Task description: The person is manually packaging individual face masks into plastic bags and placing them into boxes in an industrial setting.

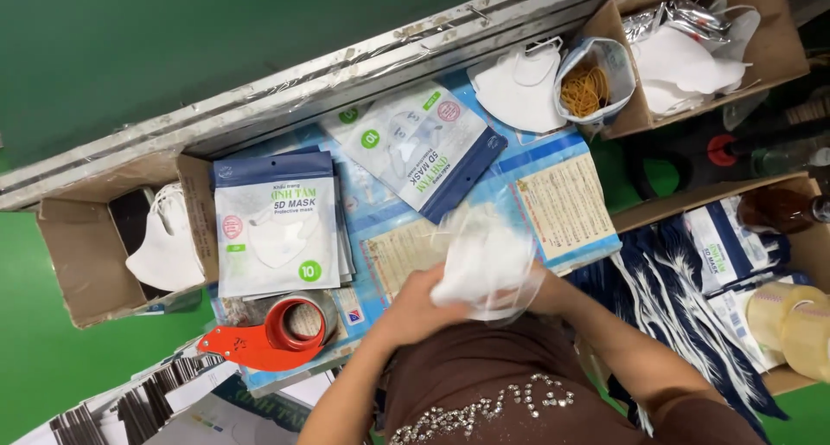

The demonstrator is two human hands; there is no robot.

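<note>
White masks (484, 259), a small stack of them, are sitting between our hands inside a clear plastic sleeve (506, 294) that we are holding low over the middle of the counter (553, 164), just above the brown fabric of our top. Our left hand (415, 302) is closing around the near edge of the stack, fingers curled on it; our right hand (545, 294) is mostly hidden behind the sleeve, and we are judging that it is gripping the far side, so the two hands are drawn together on the same bundle. The motion blur is keeping us from telling whether the masks are fully inside the sleeve. Judging from the layout, this bundle is not yet in a printed pouch: a pile of filled-looking blue-and-white pouches (277, 229) is lying to the left, with another pouch (419, 147) beyond our hands, so some packs are looking finished. Loose masks are waiting in the cardboard box (86, 255) at the left and the box (761, 38) at the upper right, so more are left to pack. A red tape dispenser (277, 337) is resting near our left arm, a tub of rubber bands (588, 86) is standing beyond.
</note>
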